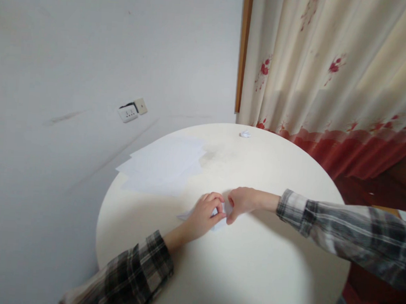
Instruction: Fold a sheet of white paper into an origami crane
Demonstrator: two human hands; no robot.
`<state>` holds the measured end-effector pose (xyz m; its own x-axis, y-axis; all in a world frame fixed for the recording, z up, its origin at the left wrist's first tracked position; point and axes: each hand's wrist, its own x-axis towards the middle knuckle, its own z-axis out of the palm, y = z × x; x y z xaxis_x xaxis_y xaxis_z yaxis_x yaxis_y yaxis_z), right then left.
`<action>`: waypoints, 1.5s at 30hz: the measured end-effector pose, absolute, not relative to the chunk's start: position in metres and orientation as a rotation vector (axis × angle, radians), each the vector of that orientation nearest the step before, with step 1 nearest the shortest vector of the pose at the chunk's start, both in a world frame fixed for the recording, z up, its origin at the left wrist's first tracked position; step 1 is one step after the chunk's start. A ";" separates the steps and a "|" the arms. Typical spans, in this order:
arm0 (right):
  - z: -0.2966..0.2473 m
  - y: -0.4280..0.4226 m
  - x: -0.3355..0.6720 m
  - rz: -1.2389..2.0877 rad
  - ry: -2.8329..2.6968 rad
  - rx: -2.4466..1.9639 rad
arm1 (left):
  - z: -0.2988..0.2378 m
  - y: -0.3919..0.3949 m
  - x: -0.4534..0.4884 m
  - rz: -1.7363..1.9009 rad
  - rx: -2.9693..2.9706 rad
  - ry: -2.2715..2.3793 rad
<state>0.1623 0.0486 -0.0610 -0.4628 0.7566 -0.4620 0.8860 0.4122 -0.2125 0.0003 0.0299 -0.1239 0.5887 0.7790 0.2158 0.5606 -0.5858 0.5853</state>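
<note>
A small piece of folded white paper (220, 224) is between my two hands, low over the round white table (250, 271). My left hand (206, 213) is closed on it, thumb and fingers pinching near its upper part. A pointed flap of the paper sticks out to the left of that hand. On the paper's right side, my right hand (241, 202) is closed too, with thumb and forefinger curled at its edge. The fingers hide much of the paper, so its full folded shape cannot be made out.
Several loose white sheets (164, 161) lie overlapping at the table's left back, some reaching its edge. A small crumpled piece of paper (245, 134) rests near the far edge. Behind are a wall with a socket (128, 113) and a floral curtain (320, 63).
</note>
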 end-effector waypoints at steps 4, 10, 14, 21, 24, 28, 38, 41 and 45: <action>-0.062 0.055 0.174 -0.611 2.345 1.450 | -0.126 0.028 -0.004 0.634 2.352 1.075; -0.065 0.058 0.187 -0.654 2.377 1.512 | -0.128 0.031 -0.012 0.634 2.353 1.080; -0.072 0.051 0.184 -0.856 2.684 1.464 | -0.122 0.036 -0.012 0.649 2.349 1.089; -0.090 0.048 0.180 -0.845 2.810 1.538 | -0.116 0.044 -0.019 0.648 2.417 1.078; -0.090 0.050 0.182 -0.924 2.729 1.545 | -0.120 0.043 -0.031 0.636 2.447 1.092; -0.091 0.049 0.181 -0.832 2.760 1.530 | -0.119 0.038 -0.041 0.661 2.412 1.127; -0.099 0.037 0.176 -0.715 3.160 1.486 | -0.101 0.035 -0.032 0.610 2.392 1.113; -0.099 0.036 0.173 -0.708 3.191 1.469 | -0.100 0.033 -0.028 0.617 2.410 1.156; -0.098 0.039 0.170 -0.729 3.124 1.449 | -0.099 0.030 -0.027 0.588 2.435 1.157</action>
<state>0.1704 0.0392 -0.0984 -0.6025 0.7813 0.1633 0.6283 0.5904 -0.5066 -0.0272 0.0302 -0.0987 0.5734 0.7930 0.2059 0.6342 -0.5887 0.5012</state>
